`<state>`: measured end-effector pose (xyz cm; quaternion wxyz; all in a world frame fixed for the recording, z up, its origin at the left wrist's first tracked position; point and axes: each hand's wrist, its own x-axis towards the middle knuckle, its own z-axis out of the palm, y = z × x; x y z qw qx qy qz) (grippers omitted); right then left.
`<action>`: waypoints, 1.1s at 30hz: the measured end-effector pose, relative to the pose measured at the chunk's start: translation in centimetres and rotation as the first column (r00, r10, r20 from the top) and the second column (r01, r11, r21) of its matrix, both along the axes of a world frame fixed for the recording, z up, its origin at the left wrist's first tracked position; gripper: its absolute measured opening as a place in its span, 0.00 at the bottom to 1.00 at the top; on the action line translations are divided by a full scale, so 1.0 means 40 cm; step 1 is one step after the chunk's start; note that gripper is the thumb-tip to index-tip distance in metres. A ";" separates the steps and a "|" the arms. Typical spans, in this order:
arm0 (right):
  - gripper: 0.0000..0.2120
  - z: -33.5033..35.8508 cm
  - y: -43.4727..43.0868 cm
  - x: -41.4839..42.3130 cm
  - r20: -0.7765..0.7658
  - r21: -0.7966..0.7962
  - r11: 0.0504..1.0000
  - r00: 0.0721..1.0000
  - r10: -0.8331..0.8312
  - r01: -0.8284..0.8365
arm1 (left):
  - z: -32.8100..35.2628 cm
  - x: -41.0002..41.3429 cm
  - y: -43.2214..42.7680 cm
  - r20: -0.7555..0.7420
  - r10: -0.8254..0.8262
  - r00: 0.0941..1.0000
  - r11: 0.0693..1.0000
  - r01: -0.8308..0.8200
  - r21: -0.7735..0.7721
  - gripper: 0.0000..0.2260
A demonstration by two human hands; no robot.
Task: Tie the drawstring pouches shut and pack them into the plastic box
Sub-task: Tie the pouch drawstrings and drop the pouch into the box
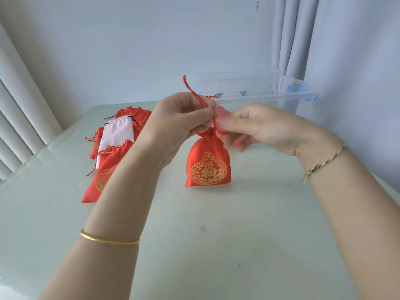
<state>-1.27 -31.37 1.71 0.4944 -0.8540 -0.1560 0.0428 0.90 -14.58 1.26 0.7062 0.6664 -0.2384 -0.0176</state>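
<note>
From the head camera, the left hand [184, 120] is raised over the middle of the worktop [227, 245]. Its grip is narrow: thumb and fingers pinch the red drawstring [192, 89], whose free ends stand up and away above the knuckles. Below that pinch is the red drawstring pouch [207, 167], neck gathered tight, with a gold round emblem facing the camera. Its lower edge is down at the worktop, but whether it rests there or hangs just clear cannot be told.

The right hand [264, 131] is just beside the left, at the pouch's neck, fingers curled toward a loop of the cord. The fingertips are smeared by motion blur, so whether this grip holds the cord cannot be told.

A gold bangle [108, 240] circles the left forearm, and a braided cord bracelet [324, 161] the right wrist.

Behind the left arm lies a pile of pouches [104, 176], red with gold print, flat and overlapping, with a white pouch [118, 133] among them.

Behind the hands, along the far edge by the wall, lies the clear plastic box [259, 98] with blue latches. A bit of red cord shows at its left end.
</note>
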 end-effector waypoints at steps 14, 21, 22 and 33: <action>0.11 -0.033 0.019 0.027 -0.068 0.431 0.896 0.986 0.155 -0.111 | -0.032 0.018 -0.014 0.751 0.152 0.642 0.855 -0.467 0.226 0.16; 0.09 -0.031 0.015 0.035 -0.058 0.434 0.901 0.998 0.039 -0.010 | -0.032 0.023 -0.014 0.737 0.246 0.630 0.849 -0.507 0.150 0.11; 0.11 -0.029 0.015 0.036 -0.043 0.428 0.903 0.999 -0.019 0.036 | -0.032 0.022 -0.012 0.706 0.247 0.664 0.858 -0.489 0.160 0.09; 0.17 -0.026 0.014 0.047 -0.171 0.875 0.468 0.983 0.062 0.122 | -0.044 0.047 0.012 0.273 0.364 0.891 0.849 -0.438 0.296 0.17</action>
